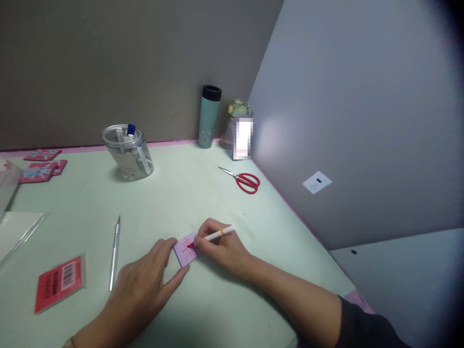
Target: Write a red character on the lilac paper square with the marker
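Note:
A small purple pad of paper (184,259) lies on the light green table, with a character written on it in red strokes. My left hand (145,270) holds the pad at its left side, fingertips at the upper left corner and thumb at the lower edge. Between the fingers of my right hand (221,249) is a white marker (218,234) with a yellow band and a red tip end. Its tip rests on or just over the red strokes; contact is too small to tell. Part of the pad's right side is hidden by my right hand.
Left of my hands lie a craft knife (114,253) and a red packet with a barcode (60,285). Red-handled scissors (241,181) lie farther back. Behind stand a clear jar of pens (128,157), a teal tumbler (209,118) and a bottle (227,133). Red pieces (38,172) lie far left.

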The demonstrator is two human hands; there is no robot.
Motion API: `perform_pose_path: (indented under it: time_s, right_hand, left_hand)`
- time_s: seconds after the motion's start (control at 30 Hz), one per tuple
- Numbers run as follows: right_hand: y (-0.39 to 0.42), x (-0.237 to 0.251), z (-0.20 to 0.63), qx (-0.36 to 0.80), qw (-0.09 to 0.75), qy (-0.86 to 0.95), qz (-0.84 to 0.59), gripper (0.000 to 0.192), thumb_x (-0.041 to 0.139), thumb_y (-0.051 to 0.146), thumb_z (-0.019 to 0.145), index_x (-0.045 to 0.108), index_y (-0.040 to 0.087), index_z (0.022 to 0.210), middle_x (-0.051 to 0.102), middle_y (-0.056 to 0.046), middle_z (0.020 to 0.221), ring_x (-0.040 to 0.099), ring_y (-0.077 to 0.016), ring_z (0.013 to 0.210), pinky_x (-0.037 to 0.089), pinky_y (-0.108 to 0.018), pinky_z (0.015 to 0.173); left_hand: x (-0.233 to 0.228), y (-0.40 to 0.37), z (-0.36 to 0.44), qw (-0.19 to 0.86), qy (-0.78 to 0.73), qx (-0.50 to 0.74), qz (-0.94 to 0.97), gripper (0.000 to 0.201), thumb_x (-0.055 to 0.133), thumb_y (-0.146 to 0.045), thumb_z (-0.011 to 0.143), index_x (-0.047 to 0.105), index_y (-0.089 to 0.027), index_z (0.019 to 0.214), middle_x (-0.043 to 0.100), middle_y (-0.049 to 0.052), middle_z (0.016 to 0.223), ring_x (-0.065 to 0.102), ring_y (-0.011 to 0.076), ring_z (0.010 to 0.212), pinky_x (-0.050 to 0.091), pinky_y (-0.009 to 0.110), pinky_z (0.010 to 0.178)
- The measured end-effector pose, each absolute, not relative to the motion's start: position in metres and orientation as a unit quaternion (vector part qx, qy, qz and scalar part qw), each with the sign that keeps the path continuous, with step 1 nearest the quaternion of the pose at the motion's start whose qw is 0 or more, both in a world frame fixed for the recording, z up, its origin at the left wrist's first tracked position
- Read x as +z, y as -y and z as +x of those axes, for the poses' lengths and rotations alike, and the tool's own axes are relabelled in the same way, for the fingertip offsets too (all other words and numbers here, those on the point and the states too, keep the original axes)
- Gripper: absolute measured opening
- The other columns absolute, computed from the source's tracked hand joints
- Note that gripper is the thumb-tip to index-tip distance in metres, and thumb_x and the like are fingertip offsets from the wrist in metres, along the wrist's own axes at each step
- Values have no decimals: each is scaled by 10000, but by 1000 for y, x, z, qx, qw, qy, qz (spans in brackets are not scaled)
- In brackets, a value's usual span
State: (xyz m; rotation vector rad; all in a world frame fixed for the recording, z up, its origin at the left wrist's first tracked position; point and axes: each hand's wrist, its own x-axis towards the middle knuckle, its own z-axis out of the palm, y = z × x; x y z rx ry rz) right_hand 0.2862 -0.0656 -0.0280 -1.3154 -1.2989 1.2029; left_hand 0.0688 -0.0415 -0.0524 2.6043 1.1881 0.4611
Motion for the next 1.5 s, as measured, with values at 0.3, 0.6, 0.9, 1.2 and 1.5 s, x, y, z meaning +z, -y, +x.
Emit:
perform_pose_path:
  time_s: [0.3, 0.6, 0.9, 1.2, 1.5]
  right_hand:
    - [67, -26, 286, 475, 436, 553, -527, 105, 659, 194, 817, 601, 193, 729, 552, 34, 658, 465, -120, 623, 360, -255, 582]
    - [68, -21, 286, 454, 423, 583, -525, 124, 653, 161, 799, 593, 203, 698, 555, 28, 653, 475, -130, 626, 382, -261, 599]
    - [69, -23, 285, 445, 420, 596, -520, 129, 660, 144, 793, 604, 209, 696, 574, 20, 659, 503, -145, 657, 409, -274, 636]
    - [70, -19, 284, 492, 417, 558, -522, 110, 677, 192, 778, 604, 201, 697, 562, 20, 654, 490, -139, 651, 386, -259, 597]
    - [68, -27, 283, 498, 465, 498, -537, 118, 672, 231, 819, 585, 201, 744, 558, 40, 637, 477, -116, 584, 358, -255, 558]
  left_hand:
    - [-53, 41, 69, 111, -401, 176, 892, 289, 466, -437, 1011, 494, -228, 1209, 617, -33, 803, 642, 163, 542, 393, 276, 497]
    - [-52, 41, 71, 98, -397, 182, 894, 291, 458, -442, 1017, 492, -219, 1200, 606, -36, 783, 654, 170, 535, 396, 276, 476]
    - [-55, 41, 68, 102, -397, 184, 894, 308, 472, -458, 1012, 488, -226, 1214, 616, -32, 802, 652, 168, 548, 403, 277, 493]
    - [-55, 40, 69, 115, -405, 179, 889, 311, 487, -454, 993, 507, -215, 1193, 623, -26, 797, 660, 177, 557, 408, 286, 502]
    - [-53, 41, 70, 132, -415, 167, 885, 314, 482, -459, 984, 513, -228, 1195, 630, -27, 801, 650, 177, 560, 396, 283, 503]
